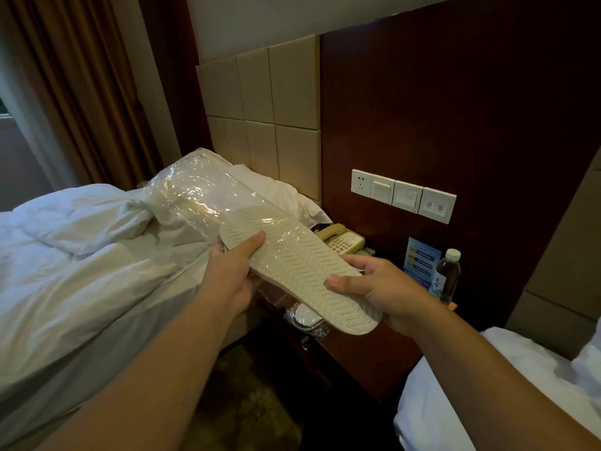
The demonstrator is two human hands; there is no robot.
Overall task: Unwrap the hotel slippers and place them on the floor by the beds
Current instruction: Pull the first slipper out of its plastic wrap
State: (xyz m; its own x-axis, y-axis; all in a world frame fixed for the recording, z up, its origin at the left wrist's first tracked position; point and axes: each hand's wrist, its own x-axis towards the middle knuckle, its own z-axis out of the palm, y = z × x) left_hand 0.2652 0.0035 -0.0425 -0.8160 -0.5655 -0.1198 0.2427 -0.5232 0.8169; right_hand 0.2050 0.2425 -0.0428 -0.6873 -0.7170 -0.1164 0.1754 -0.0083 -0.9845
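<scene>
Two bare forearms reach out from below over the gap between the beds. Seen from the head camera, the left hand (234, 271) and right hand (387, 288) each clamp the slippers (302, 268), thumb on the ribbed sole and fingers hidden beneath. They are held sole up above the table (357, 353), with the long axis running from near right to far left. The near end by the right hand looks bare. The far end sits inside the plastic wrapper (195, 193), which trails away past the left hand. Drawing them free likely means pulling along that axis, toward the right hand.
</scene>
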